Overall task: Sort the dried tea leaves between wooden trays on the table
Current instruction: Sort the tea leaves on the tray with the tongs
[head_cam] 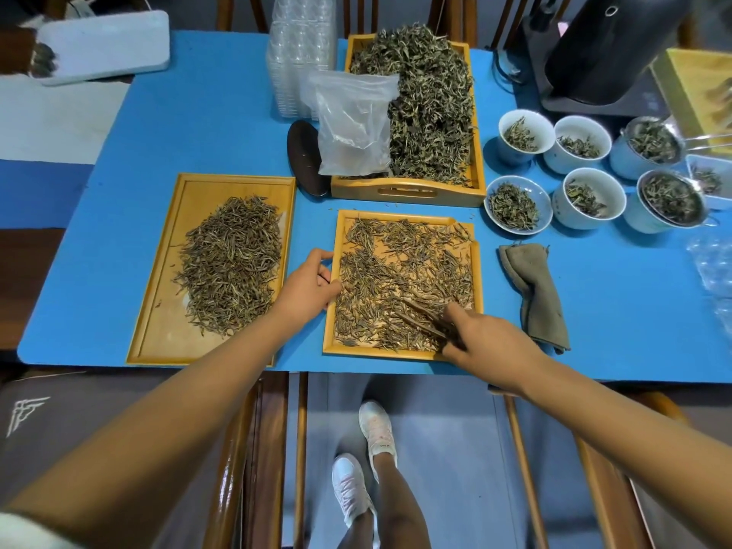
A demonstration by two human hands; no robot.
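Observation:
A small wooden tray (408,352) near the table's front edge holds thinly spread dried tea leaves (400,271). My left hand (307,289) grips this tray's left rim. My right hand (485,336) holds dark wooden tweezers (424,317), whose tips lie among the leaves at the tray's lower middle. To the left, a longer wooden tray (162,322) carries a heap of similar slender leaves (231,267). Behind them stands a deeper handled tray (408,190) piled with coarser, curlier leaves (431,109).
A clear plastic bag (352,120) leans on the back tray, with a dark oval scoop (307,160) beside it. Several white cups of leaves (582,198) stand at the right. A grey cloth (534,291) lies right of the small tray. A black appliance (606,49) stands at the back right.

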